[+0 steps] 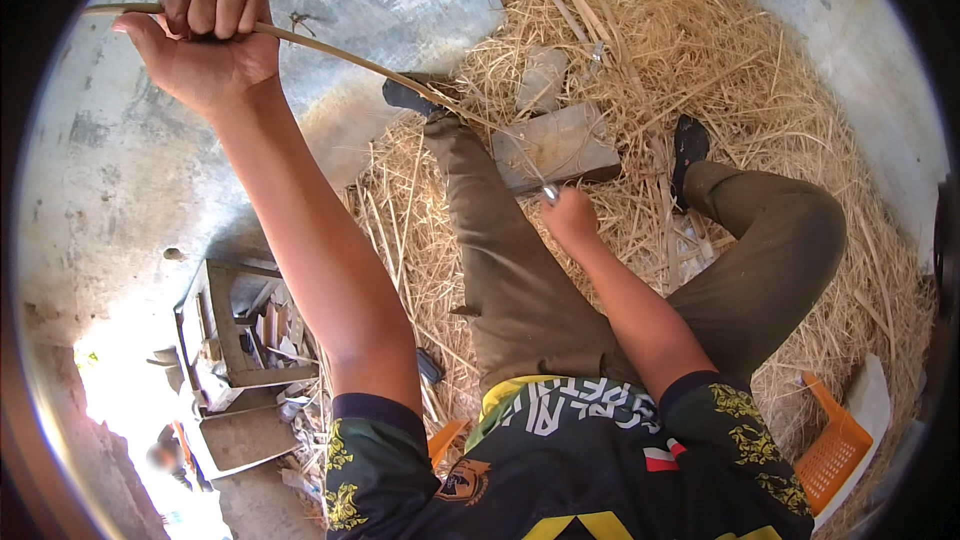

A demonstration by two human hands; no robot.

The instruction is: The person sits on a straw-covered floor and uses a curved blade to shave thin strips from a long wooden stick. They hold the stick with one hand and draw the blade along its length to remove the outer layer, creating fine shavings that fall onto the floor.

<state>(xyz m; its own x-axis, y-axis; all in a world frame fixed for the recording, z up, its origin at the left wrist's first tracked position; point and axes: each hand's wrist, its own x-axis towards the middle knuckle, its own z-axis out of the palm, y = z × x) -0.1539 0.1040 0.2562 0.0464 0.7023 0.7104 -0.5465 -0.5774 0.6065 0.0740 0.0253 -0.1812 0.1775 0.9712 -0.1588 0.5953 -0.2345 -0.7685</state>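
Note:
My left hand is raised at the upper left, its fingers wrapped round a long, thin, pale strip that looks like bamboo or cane. The strip slants down to the right, past my left foot, towards a block. Low in the middle, my right hand is closed on a small tool with a silvery metal part. Blur hides the tool's shape, and I cannot tell whether it touches the strip. Just beyond that hand lies a rectangular greyish-brown block between my lower legs.
Pale shavings cover the floor around my legs. A flat slab piece lies beyond the block. Worn walls stand on both sides. At left is a wooden frame with scraps; an orange perforated plastic object is at lower right.

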